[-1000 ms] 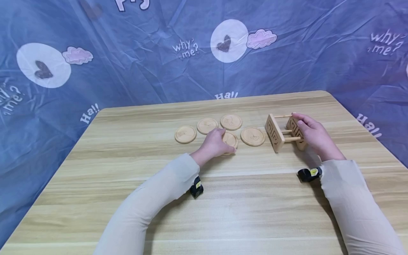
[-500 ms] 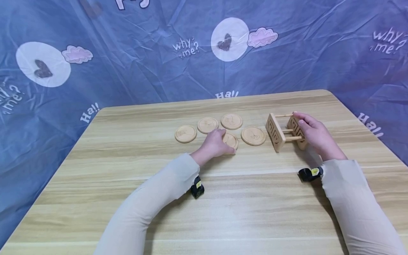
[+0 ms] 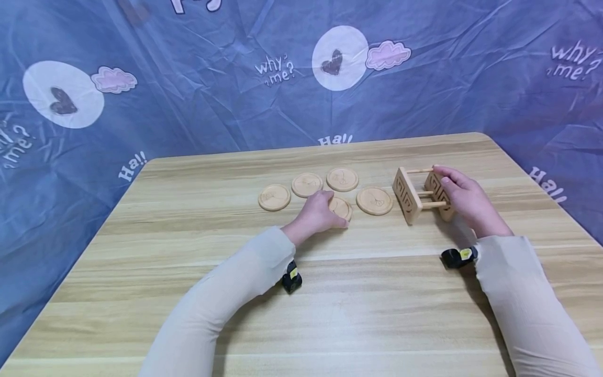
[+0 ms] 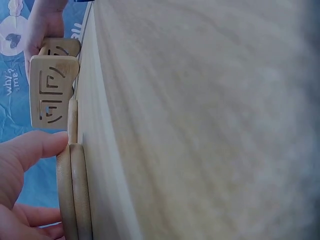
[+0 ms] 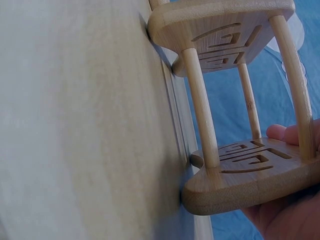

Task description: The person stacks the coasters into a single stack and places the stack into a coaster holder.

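With thumb and fingers at its rim, my left hand [image 3: 316, 212] pinches a round wooden coaster [image 3: 340, 208] near the middle of the table's far half. The left wrist view shows this coaster [image 4: 65, 192] lying flat against a second one [image 4: 82, 195] beneath it. On the right stands a wooden coaster rack [image 3: 407, 198], two side panels with carved slots joined by round rods. My right hand [image 3: 468, 203] grips its right panel, thumb on the near side. Seen from the right wrist, the rack [image 5: 250, 172] is upright on the table; nothing sits between its panels.
Single coasters lie around the left hand: one at the left [image 3: 275, 198], two behind [image 3: 307, 185] and one to the right [image 3: 374, 201], beside the rack. The wooden table [image 3: 358, 309] ends at a blue printed cloth [image 3: 212, 104]. A black wrist camera [image 3: 291, 278] hangs under the left sleeve.
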